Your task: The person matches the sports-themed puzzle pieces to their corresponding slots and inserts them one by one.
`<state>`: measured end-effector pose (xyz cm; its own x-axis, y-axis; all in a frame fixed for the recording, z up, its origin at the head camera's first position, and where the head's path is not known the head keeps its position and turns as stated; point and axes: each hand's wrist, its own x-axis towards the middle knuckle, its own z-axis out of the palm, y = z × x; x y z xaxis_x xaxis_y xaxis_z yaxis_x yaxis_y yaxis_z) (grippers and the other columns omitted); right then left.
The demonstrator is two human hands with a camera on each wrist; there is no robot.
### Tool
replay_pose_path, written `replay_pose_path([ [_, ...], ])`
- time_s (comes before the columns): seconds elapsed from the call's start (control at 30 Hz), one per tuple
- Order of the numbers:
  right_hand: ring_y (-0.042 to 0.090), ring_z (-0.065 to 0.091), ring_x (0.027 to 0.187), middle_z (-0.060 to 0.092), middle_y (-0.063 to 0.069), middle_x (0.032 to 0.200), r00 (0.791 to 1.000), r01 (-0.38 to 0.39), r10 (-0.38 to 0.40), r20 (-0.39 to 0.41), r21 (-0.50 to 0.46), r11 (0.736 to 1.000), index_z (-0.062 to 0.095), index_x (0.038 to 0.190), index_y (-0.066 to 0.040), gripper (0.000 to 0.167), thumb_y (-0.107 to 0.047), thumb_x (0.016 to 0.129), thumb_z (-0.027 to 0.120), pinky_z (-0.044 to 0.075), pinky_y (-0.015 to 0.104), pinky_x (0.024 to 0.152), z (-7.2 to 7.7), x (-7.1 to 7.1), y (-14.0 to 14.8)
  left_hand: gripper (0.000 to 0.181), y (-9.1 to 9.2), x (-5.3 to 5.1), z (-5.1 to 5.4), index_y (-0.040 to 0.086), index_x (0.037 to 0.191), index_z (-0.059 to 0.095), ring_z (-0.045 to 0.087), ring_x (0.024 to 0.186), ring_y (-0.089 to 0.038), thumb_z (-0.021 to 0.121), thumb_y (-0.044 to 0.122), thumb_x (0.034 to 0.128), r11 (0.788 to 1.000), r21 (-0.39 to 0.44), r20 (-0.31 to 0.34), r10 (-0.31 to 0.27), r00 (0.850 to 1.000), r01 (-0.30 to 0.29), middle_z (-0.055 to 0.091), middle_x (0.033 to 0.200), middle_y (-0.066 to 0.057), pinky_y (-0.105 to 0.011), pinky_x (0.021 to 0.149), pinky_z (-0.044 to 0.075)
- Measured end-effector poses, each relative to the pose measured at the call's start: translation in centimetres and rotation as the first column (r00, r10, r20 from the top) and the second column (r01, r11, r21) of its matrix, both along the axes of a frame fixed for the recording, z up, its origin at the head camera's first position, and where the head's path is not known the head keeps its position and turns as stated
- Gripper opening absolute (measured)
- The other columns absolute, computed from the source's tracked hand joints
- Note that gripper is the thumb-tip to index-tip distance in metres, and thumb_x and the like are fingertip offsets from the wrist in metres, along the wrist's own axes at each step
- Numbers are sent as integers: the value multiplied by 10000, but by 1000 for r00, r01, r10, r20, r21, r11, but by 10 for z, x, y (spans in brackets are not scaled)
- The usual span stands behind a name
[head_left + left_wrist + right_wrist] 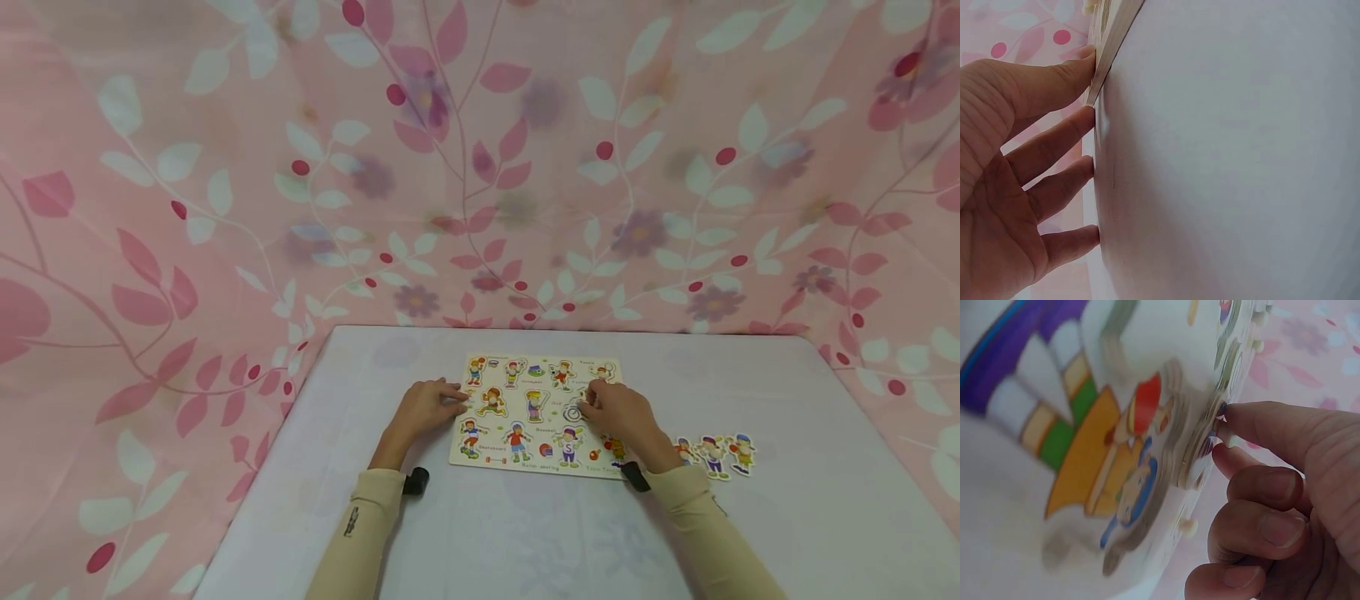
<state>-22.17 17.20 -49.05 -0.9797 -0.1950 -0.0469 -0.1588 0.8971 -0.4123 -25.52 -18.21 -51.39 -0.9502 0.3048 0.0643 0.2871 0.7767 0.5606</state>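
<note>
Visibly, left hand (427,408) touches board (555,393) lettered "Skateboard", "Roller skating".

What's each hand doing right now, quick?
Left hand: open, touching the edge of the puzzle board.
Right hand: closed, pinching a puzzle piece.

We've got the board (546,430) on the worktop (525,533), loose pieces (712,457) right of it, curtain (480,167) behind it.

Pink, leaf-printed cloth drapery (480,183) rises behind and beside the white, cloth-covered table (832,525). Soft light reaches us here.
</note>
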Motion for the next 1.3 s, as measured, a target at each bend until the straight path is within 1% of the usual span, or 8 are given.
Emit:
replay_pose_path([
  [0.2, 165, 464, 568, 514, -10, 661, 1000, -2, 2, 0, 40, 999, 566, 843, -139, 234, -313, 919, 702, 342, 307, 524, -1, -2, -7, 197, 1, 0, 1, 189, 1021, 804, 493, 1317, -295, 795, 268, 841, 1000, 4, 10, -2, 1000, 2, 680, 1228, 3, -506, 1099, 336],
  [0.43, 180, 473, 602, 518, 5, 691, 1000, 6, -6, -1, 63, 998, 562, 827, -133, 243, -312, 912, 705, 353, 317, 538, -1, -5, -8, 201, 2, -1, 0, 184, 1026, 803, 499, 1309, -312, 797, 264, 841, 1000, 7, -14, -15, 1000, 15, 684, 1220, -8, -509, 1098, 337],
  [0.63, 183, 475, 587, 520, 6, 674, 1000, 19, -19, 1, 78, 997, 557, 805, -132, 245, -298, 912, 702, 355, 322, 528, 3, -4, -7, 199, 3, 0, 2, 174, 1024, 803, 503, 1305, -318, 798, 252, 841, 999, 29, -12, -14, 1000, 15, 682, 1224, -16, -516, 1096, 337],
  [0.73, 183, 476, 584, 519, 8, 667, 1000, 17, -17, -2, 71, 997, 556, 797, -127, 250, -290, 913, 706, 356, 321, 530, 4, -4, -8, 195, 3, 0, 3, 172, 1020, 804, 502, 1305, -320, 800, 247, 840, 999, 33, -9, -8, 1000, 9, 683, 1222, -17, -519, 1096, 336],
  [0.9, 175, 474, 581, 521, -2, 665, 1000, 11, -12, 18, 60, 998, 570, 818, -129, 232, -295, 918, 699, 354, 312, 527, 2, -2, -8, 199, 2, 1, 1, 176, 1022, 803, 500, 1308, -312, 801, 253, 839, 1000, 22, -4, -9, 1000, 9, 684, 1221, -14, -512, 1095, 340],
  [1.07, 173, 455, 536, 512, -9, 614, 999, 28, -28, 34, -3, 1000, 635, 904, -142, 193, -326, 925, 688, 336, 306, 492, 4, 0, -1, 196, 2, 2, 3, 168, 1021, 802, 505, 1304, -313, 801, 241, 839, 1000, 26, -6, -7, 1000, 7, 682, 1224, -24, -509, 1098, 338],
  [1.17, 168, 440, 518, 504, -12, 607, 999, 22, -21, 24, -36, 999, 655, 956, -144, 194, -335, 935, 679, 325, 300, 469, 7, 1, 8, 193, 2, 2, 4, 159, 1016, 803, 504, 1303, -319, 802, 232, 838, 999, 35, -2, -5, 1000, 5, 683, 1223, -33, -510, 1100, 334],
  [1.3, 158, 440, 522, 522, -25, 639, 1000, 10, -10, -4, -43, 999, 654, 993, -141, 195, -331, 949, 661, 332, 301, 459, 11, 4, 20, 189, 1, 2, 4, 160, 1014, 803, 507, 1300, -319, 801, 231, 839, 1000, 26, -2, -6, 1000, 6, 683, 1223, -32, -511, 1094, 343],
])
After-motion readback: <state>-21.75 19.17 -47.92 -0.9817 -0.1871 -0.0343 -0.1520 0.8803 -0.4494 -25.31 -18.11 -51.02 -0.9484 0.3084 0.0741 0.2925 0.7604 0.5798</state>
